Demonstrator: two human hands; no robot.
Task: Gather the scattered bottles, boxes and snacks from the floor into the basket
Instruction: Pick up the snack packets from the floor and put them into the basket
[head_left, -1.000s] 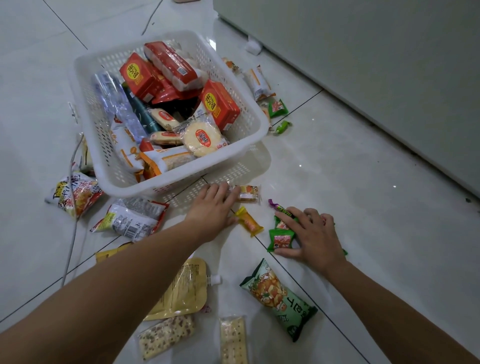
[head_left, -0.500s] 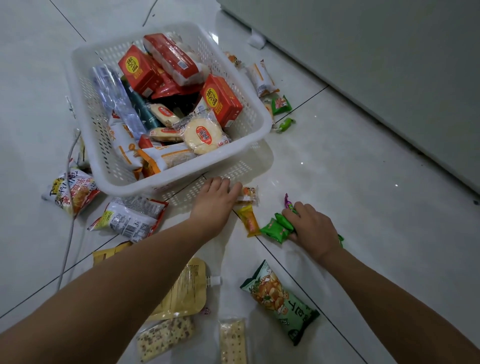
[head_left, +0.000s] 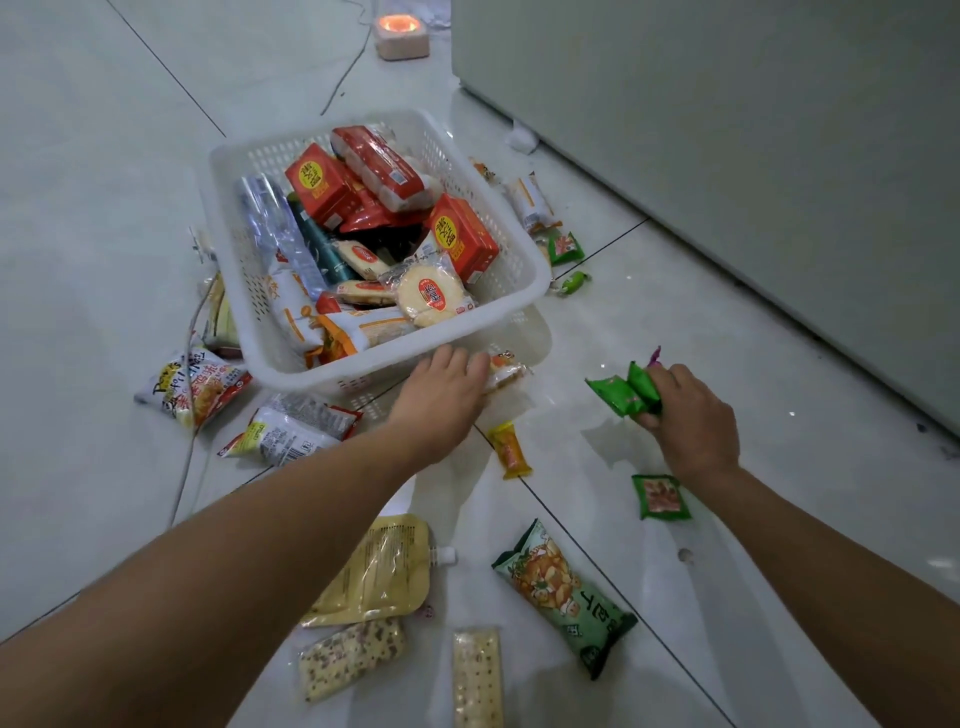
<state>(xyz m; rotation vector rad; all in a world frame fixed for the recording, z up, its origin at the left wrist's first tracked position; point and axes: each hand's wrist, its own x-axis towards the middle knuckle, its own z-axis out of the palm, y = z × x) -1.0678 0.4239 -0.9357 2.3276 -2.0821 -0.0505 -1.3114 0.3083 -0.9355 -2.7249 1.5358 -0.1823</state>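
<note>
**Pickup step: both hands loaded, drop into basket due next**

The white basket (head_left: 524, 291) is set on the tiled floor (head_left: 727, 338), already well filled: red boxes (head_left: 462, 236), a clear bottle (head_left: 270, 218), a round rice cracker (head_left: 430, 295) and other wrapped snacks are seen inside.

A bunch of small green packets (head_left: 623, 392) is gripped in the right hand (head_left: 691, 415), fingers curled shut around it, raised just off the floor to the right of the basket. A purple wrapper tip shows above the fingers; whether more is held cannot be told.

The left hand (head_left: 447, 392) is laid palm down against the basket's near wall, fingers closing over a small wrapped cracker (head_left: 504, 366). A firm grip is not confirmed; it is judged to be mid-grab.

Still on the floor:
- yellow candy (head_left: 511, 451), just beside the left hand
- small green packet (head_left: 661, 496), below the right wrist
- long green snack bag (head_left: 563, 595), yellow pouch (head_left: 379, 571), two cracker packs (head_left: 415, 665) nearer the camera
- bags (head_left: 244, 410) left of the basket, small items (head_left: 556, 244) behind its right side

Next move, as judged: both loads are to be lifted over the near rim and released. Little free space is left inside, so placement on top is called for. Task roughly half done.
</note>
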